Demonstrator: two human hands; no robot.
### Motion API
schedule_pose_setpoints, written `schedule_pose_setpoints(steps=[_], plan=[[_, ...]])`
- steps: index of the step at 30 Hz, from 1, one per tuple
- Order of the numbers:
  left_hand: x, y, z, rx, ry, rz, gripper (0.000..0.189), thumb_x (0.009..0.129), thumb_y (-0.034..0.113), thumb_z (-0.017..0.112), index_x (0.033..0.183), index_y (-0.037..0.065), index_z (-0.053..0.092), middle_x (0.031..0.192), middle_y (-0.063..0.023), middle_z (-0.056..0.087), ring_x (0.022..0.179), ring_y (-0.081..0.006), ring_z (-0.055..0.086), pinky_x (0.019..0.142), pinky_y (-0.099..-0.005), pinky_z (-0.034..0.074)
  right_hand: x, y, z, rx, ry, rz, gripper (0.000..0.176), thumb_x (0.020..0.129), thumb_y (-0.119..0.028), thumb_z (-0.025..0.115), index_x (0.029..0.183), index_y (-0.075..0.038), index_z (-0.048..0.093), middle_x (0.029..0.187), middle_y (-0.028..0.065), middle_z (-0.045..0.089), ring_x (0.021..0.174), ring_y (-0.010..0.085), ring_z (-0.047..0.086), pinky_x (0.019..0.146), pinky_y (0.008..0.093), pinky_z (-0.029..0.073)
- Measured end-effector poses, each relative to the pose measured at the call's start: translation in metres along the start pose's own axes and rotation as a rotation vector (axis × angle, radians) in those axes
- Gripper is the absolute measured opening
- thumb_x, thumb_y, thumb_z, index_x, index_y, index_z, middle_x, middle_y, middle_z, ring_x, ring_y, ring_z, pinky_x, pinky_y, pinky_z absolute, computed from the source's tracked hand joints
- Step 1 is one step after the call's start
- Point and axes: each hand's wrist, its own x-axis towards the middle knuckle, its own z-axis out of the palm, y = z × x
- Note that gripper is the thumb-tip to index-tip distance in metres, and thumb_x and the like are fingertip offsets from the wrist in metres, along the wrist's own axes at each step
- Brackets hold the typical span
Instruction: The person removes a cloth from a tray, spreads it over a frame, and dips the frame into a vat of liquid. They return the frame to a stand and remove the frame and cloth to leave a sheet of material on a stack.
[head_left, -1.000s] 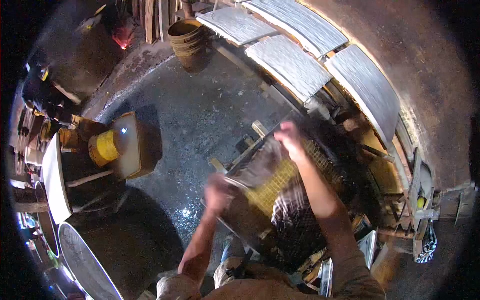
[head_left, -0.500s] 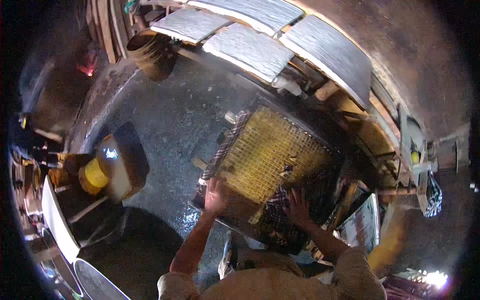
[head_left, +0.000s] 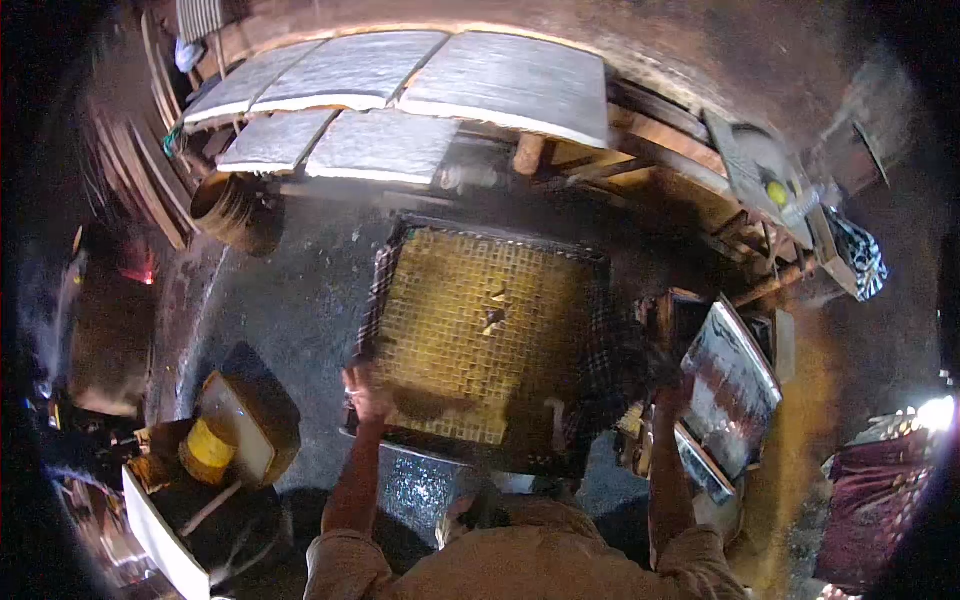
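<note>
Left hand (head_left: 368, 392) at near-left edge of the woven mat (head_left: 455, 335), fingers on the edge; cannot tell if it's gripping there. Right hand (head_left: 672, 388) dark and blurred, off to the right of the mat, between the dark checked cloth (head_left: 597, 365) and a tilted flat panel (head_left: 735, 390); can't tell if it's open or closed, or touching the cloth.

Mat is yellow, lies flat in front of the person between the two arms, with a small dark torn-looking spot right of its middle. Checked cloth bunched along the mat's right side, more of it along the left edge.

Left of the mat, well apart: yellow bucket (head_left: 208, 450) next to a pale-topped tub (head_left: 237, 415), white board (head_left: 160, 530) nearer the person. Brown bucket (head_left: 240, 215) on the floor (head_left: 310, 290) far left.

Beyond the mat, raised row of whitish rectangular sheets (head_left: 510, 85). Far right: yellow-green round item (head_left: 776, 193), striped black-and-white bundle (head_left: 853, 255) just beside it, dark red cloth (head_left: 868, 510) lower down.
</note>
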Motion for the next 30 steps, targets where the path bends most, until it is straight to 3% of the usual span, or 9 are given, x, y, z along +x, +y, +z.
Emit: schedule_pose_setpoints(steps=[5, 6, 9, 14, 18, 20, 25, 27, 30], plan=[[0.024, -0.133, 0.047, -0.322, -0.188, -0.282, 0.044, 0.065, 0.017, 0.067, 0.103, 0.002, 0.050, 0.075, -0.0080, 0.057, 0.069, -0.0245, 0.053, 0.059, -0.0372, 0.047, -0.124, 0.038, -0.088, -0.555, -0.159, -0.052, 0.027, 0.079, -0.028, 0.054, 0.093, -0.004, 0.051, 0.080, 0.0067, 0.055, 0.073, 0.0243, 0.051, 0.067, 0.0330, 0.041], [0.014, -0.092, 0.023, 0.101, -0.148, -0.025, 0.051, 0.066, 0.025, 0.068, 0.108, 0.003, 0.048, 0.068, -0.0071, 0.058, 0.056, -0.0202, 0.054, 0.051, -0.0342, 0.047, -0.146, 0.047, -0.095, -0.547, -0.298, -0.067, 0.030, 0.078, -0.028, 0.054, 0.095, -0.004, 0.051, 0.084, 0.0080, 0.055, 0.076, 0.0264, 0.051, 0.069, 0.0347, 0.041], [0.001, 0.025, -0.049, 0.244, -0.409, -0.226, 0.042, 0.067, 0.034, 0.059, 0.096, 0.004, 0.056, 0.090, -0.0172, 0.059, 0.083, -0.0315, 0.057, 0.067, -0.0412, 0.046, -0.181, 0.071, -0.088, -0.465, -0.549, -0.103, 0.039, 0.076, -0.031, 0.054, 0.103, -0.003, 0.051, 0.094, 0.0119, 0.056, 0.083, 0.0327, 0.053, 0.076, 0.0397, 0.042], [-0.007, 0.106, -0.074, 0.345, -0.273, -0.330, 0.032, 0.069, 0.032, 0.055, 0.090, 0.007, 0.058, 0.091, -0.0170, 0.059, 0.087, -0.0349, 0.055, 0.070, -0.0435, 0.045, -0.165, 0.073, -0.041, -0.212, -0.609, 0.251, 0.038, 0.075, -0.025, 0.054, 0.106, -0.004, 0.049, 0.095, 0.0148, 0.056, 0.089, 0.0330, 0.051, 0.080, 0.0395, 0.040], [-0.017, 0.084, -0.076, 0.251, -0.192, -0.223, 0.034, 0.071, 0.035, 0.054, 0.094, 0.011, 0.058, 0.091, -0.0170, 0.058, 0.087, -0.0356, 0.055, 0.072, -0.0438, 0.045, -0.160, 0.146, 0.013, 0.370, -0.551, -0.061, 0.034, 0.074, -0.018, 0.059, 0.104, -0.003, 0.049, 0.100, 0.0084, 0.055, 0.087, 0.0243, 0.053, 0.075, 0.0349, 0.043], [-0.019, 0.062, -0.071, 0.168, -0.171, -0.229, 0.035, 0.070, 0.035, 0.055, 0.096, 0.011, 0.058, 0.091, -0.0169, 0.058, 0.087, -0.0355, 0.055, 0.072, -0.0434, 0.045, -0.148, 0.059, 0.011, 0.495, -0.315, 0.576, 0.035, 0.076, -0.021, 0.056, 0.106, -0.005, 0.048, 0.100, 0.0077, 0.054, 0.088, 0.0245, 0.053, 0.075, 0.0346, 0.044], [-0.022, -0.068, -0.040, 0.421, -0.119, 0.014, 0.039, 0.073, 0.031, 0.055, 0.108, 0.015, 0.052, 0.091, -0.0121, 0.060, 0.077, -0.0325, 0.058, 0.067, -0.0460, 0.045, -0.136, 0.112, 0.060, 0.908, -0.310, 0.884, 0.030, 0.077, -0.025, 0.051, 0.099, -0.005, 0.053, 0.084, 0.0054, 0.055, 0.079, 0.0222, 0.053, 0.070, 0.0359, 0.044], [-0.027, -0.223, 0.050, 0.117, -0.288, -0.292, 0.034, 0.080, 0.031, 0.048, 0.107, 0.011, 0.052, 0.096, -0.0111, 0.058, 0.077, -0.0287, 0.059, 0.063, -0.0439, 0.046, -0.117, 0.103, 0.062, 0.842, -0.318, 0.969, 0.028, 0.077, -0.026, 0.050, 0.095, -0.005, 0.055, 0.076, 0.0043, 0.055, 0.072, 0.0215, 0.054, 0.066, 0.0363, 0.045], [-0.004, -0.151, 0.020, -1.253, -0.742, -0.886, 0.049, 0.083, 0.046, 0.035, 0.080, 0.004, 0.060, 0.067, -0.0069, 0.059, 0.063, -0.0192, 0.057, 0.059, -0.0313, 0.046, -0.084, 0.093, 0.065, 0.931, -0.410, 0.962, 0.023, 0.077, -0.024, 0.047, 0.085, -0.005, 0.058, 0.071, 0.0050, 0.055, 0.066, 0.0235, 0.054, 0.061, 0.0392, 0.045]])
